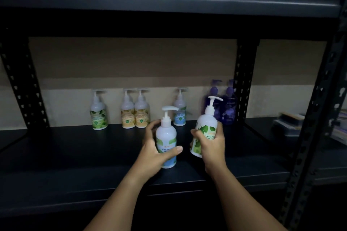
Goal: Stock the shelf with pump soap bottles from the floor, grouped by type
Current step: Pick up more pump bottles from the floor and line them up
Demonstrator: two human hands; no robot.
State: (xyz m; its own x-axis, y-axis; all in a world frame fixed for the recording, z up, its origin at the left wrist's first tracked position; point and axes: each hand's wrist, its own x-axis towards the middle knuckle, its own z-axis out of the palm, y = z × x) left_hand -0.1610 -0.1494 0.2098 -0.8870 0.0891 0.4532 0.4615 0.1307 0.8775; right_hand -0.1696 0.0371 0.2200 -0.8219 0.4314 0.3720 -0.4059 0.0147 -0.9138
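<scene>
Head view: left hand grips a blue-label bottle, right hand a green-label bottle, over the shelf.

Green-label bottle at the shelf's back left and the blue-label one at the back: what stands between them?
Head view: two yellow-label bottles stand side by side between the green-label bottle and the blue-label bottle.

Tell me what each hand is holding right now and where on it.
Left hand grips a blue-label pump bottle around its body; right hand grips a green-label pump bottle, tilted, around its lower body.
</scene>
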